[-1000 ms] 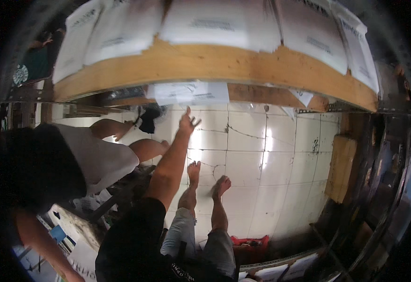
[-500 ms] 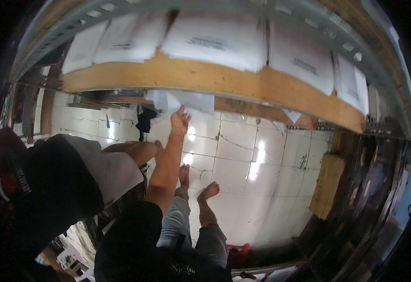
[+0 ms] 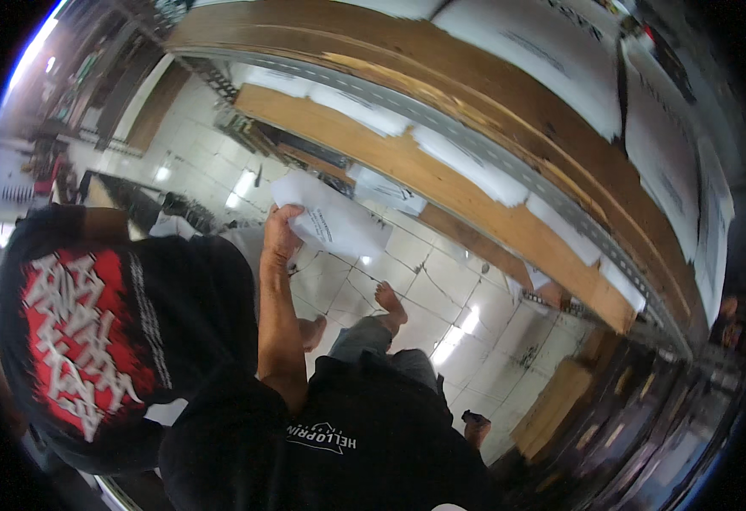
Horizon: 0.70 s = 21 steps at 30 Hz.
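Observation:
My left hand [image 3: 282, 232] is closed on the edge of a white printed paper sheet [image 3: 332, 217], possibly several sheets together. The paper hangs over the tiled floor in front of the lower shelf, with a few dark lines of print on its face. Low on the right, beside my body, my right hand [image 3: 477, 433] is partly in view, its fingers closed around a small dark thing [image 3: 473, 417] that I cannot make out.
A shelf rack with wooden boards [image 3: 475, 196] crosses ahead, loaded with stacks of white paper [image 3: 552, 51]. Close on my left stands a person in a black shirt [image 3: 194, 289]. A brown cardboard box [image 3: 552, 409] sits at the right, on the tiled floor [image 3: 501, 366].
My left hand has drawn back from the lower shelf with white paper in it. The view has turned and tilted, and my right hand has come into sight at the lower right.

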Each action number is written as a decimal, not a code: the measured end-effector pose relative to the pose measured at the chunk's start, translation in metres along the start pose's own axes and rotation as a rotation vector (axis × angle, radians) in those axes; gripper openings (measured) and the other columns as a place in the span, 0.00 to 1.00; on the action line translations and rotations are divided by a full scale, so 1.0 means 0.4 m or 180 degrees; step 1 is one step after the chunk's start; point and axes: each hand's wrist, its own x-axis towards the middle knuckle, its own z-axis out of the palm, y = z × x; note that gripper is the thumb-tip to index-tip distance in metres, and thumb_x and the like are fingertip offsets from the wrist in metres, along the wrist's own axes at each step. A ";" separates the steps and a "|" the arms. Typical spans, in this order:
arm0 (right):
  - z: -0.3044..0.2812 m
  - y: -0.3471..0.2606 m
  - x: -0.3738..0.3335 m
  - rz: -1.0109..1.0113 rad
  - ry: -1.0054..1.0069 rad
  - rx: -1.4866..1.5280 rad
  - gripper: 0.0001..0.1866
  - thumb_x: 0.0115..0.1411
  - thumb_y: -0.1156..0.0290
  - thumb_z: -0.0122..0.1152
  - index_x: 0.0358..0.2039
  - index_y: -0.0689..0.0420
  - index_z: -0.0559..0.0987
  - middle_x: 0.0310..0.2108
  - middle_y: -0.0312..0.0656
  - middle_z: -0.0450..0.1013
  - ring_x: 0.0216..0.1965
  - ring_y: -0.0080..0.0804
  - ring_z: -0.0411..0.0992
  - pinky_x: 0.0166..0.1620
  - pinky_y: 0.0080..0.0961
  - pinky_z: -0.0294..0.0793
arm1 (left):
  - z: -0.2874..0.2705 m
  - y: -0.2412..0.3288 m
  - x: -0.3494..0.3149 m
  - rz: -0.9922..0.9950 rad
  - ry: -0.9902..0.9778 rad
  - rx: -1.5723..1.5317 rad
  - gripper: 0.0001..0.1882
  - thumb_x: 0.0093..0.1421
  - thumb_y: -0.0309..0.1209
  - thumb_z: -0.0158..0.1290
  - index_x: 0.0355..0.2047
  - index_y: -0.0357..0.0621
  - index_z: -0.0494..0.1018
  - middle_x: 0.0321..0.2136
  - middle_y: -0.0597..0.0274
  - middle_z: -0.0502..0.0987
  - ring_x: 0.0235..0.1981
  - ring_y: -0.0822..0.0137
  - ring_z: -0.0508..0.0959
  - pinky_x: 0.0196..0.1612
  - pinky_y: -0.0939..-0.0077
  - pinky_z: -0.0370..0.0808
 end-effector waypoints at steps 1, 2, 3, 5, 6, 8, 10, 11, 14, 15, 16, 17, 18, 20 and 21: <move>0.001 -0.066 0.063 0.0204 -0.0150 0.0289 0.10 0.46 0.75 0.64 0.28 0.66 0.86 0.24 0.50 0.82 0.27 0.37 0.80 0.36 0.36 0.78 | -0.020 0.050 -0.004 0.0153 -0.0028 0.0111 0.23 0.48 0.28 0.56 0.47 0.36 0.71 0.40 0.54 0.77 0.40 0.53 0.79 0.51 0.56 0.76; -0.001 -0.096 0.108 0.0186 -0.0130 0.0221 0.09 0.46 0.75 0.64 0.28 0.66 0.86 0.24 0.50 0.82 0.27 0.36 0.80 0.36 0.36 0.78 | -0.010 0.111 -0.038 0.0272 -0.0026 0.0224 0.24 0.48 0.28 0.55 0.48 0.36 0.71 0.40 0.54 0.78 0.40 0.53 0.79 0.51 0.56 0.77; -0.002 -0.128 0.158 0.0163 -0.0113 0.0150 0.09 0.46 0.75 0.64 0.27 0.65 0.87 0.23 0.49 0.82 0.27 0.36 0.80 0.36 0.35 0.78 | 0.006 0.167 -0.082 0.0167 0.0145 0.0261 0.24 0.48 0.27 0.55 0.47 0.35 0.72 0.39 0.54 0.79 0.40 0.55 0.80 0.50 0.57 0.77; -0.003 -0.134 0.273 0.0156 -0.0311 0.0153 0.08 0.46 0.76 0.64 0.27 0.64 0.87 0.22 0.48 0.81 0.26 0.34 0.80 0.37 0.35 0.79 | -0.048 0.228 -0.124 0.0388 -0.0020 0.0321 0.23 0.49 0.26 0.56 0.48 0.33 0.72 0.38 0.54 0.79 0.39 0.58 0.80 0.47 0.63 0.77; 0.003 -0.168 0.316 0.0026 -0.0443 0.0046 0.08 0.46 0.76 0.64 0.27 0.64 0.87 0.22 0.48 0.81 0.26 0.34 0.80 0.37 0.34 0.78 | -0.074 0.266 -0.144 0.0524 -0.0101 0.0390 0.23 0.49 0.26 0.56 0.48 0.32 0.73 0.37 0.55 0.80 0.39 0.59 0.80 0.45 0.65 0.77; -0.013 -0.270 0.416 -0.0293 -0.0735 -0.0278 0.08 0.47 0.76 0.64 0.27 0.64 0.87 0.22 0.47 0.81 0.26 0.34 0.79 0.37 0.33 0.78 | -0.131 0.321 -0.216 0.0604 0.0198 0.0732 0.19 0.49 0.26 0.57 0.44 0.33 0.76 0.34 0.57 0.81 0.36 0.63 0.80 0.46 0.68 0.76; -0.008 -0.267 0.550 -0.0588 -0.1016 -0.0398 0.07 0.47 0.76 0.64 0.27 0.64 0.87 0.23 0.46 0.82 0.26 0.33 0.79 0.36 0.33 0.78 | -0.169 0.374 -0.309 0.0797 0.0556 0.0975 0.18 0.50 0.25 0.57 0.43 0.33 0.77 0.34 0.57 0.81 0.35 0.64 0.81 0.45 0.69 0.76; 0.004 -0.297 0.581 -0.0703 -0.1153 -0.0393 0.07 0.47 0.76 0.64 0.26 0.64 0.87 0.23 0.46 0.82 0.26 0.33 0.79 0.36 0.33 0.78 | -0.192 0.398 -0.317 0.1077 0.0973 0.1058 0.16 0.51 0.25 0.57 0.41 0.33 0.78 0.33 0.57 0.83 0.33 0.66 0.81 0.44 0.72 0.77; 0.026 -0.353 0.674 -0.0610 -0.1558 -0.0343 0.08 0.49 0.74 0.63 0.27 0.64 0.86 0.24 0.46 0.82 0.25 0.35 0.78 0.33 0.34 0.76 | -0.254 0.475 -0.416 0.1002 0.0924 0.0989 0.17 0.53 0.26 0.56 0.44 0.31 0.78 0.34 0.56 0.83 0.31 0.65 0.82 0.42 0.72 0.79; 0.054 -0.276 0.762 -0.0397 -0.1787 -0.0200 0.07 0.48 0.78 0.63 0.27 0.65 0.85 0.24 0.45 0.82 0.24 0.33 0.76 0.33 0.32 0.75 | -0.290 0.479 -0.470 0.1018 0.1056 0.0901 0.17 0.54 0.26 0.55 0.44 0.31 0.77 0.34 0.56 0.83 0.30 0.65 0.83 0.41 0.71 0.80; 0.093 -0.318 0.790 -0.0541 -0.1805 -0.0289 0.07 0.48 0.78 0.63 0.27 0.65 0.85 0.24 0.45 0.82 0.24 0.33 0.76 0.33 0.32 0.75 | -0.292 0.509 -0.494 0.1126 0.1075 0.0912 0.18 0.54 0.25 0.55 0.45 0.31 0.77 0.34 0.55 0.83 0.30 0.65 0.83 0.40 0.71 0.81; 0.114 -0.385 0.794 -0.0683 -0.1805 -0.0414 0.07 0.48 0.78 0.63 0.27 0.65 0.85 0.24 0.45 0.81 0.24 0.33 0.76 0.33 0.33 0.75 | -0.287 0.535 -0.514 0.1200 0.1174 0.0932 0.18 0.55 0.25 0.55 0.46 0.31 0.76 0.35 0.55 0.83 0.29 0.65 0.83 0.38 0.72 0.82; 0.123 -0.449 0.800 -0.0808 -0.1826 -0.0546 0.07 0.48 0.78 0.63 0.27 0.66 0.85 0.24 0.45 0.81 0.24 0.33 0.76 0.33 0.33 0.75 | -0.306 0.552 -0.534 0.1217 0.1265 0.1004 0.18 0.55 0.25 0.55 0.47 0.31 0.75 0.36 0.55 0.82 0.30 0.65 0.83 0.40 0.71 0.82; 0.144 -0.552 0.831 -0.1009 -0.1917 -0.0751 0.07 0.48 0.78 0.63 0.27 0.66 0.85 0.24 0.45 0.81 0.25 0.33 0.76 0.33 0.33 0.74 | -0.331 0.560 -0.577 0.1327 0.1464 0.0889 0.18 0.55 0.25 0.55 0.47 0.32 0.76 0.35 0.56 0.82 0.30 0.67 0.83 0.40 0.73 0.81; 0.157 -0.597 0.837 -0.1104 -0.1981 -0.0821 0.07 0.48 0.78 0.63 0.27 0.66 0.85 0.24 0.46 0.81 0.25 0.33 0.76 0.33 0.33 0.74 | -0.341 0.563 -0.597 0.1393 0.1575 0.0914 0.18 0.55 0.25 0.55 0.47 0.33 0.76 0.35 0.57 0.82 0.30 0.68 0.83 0.39 0.74 0.81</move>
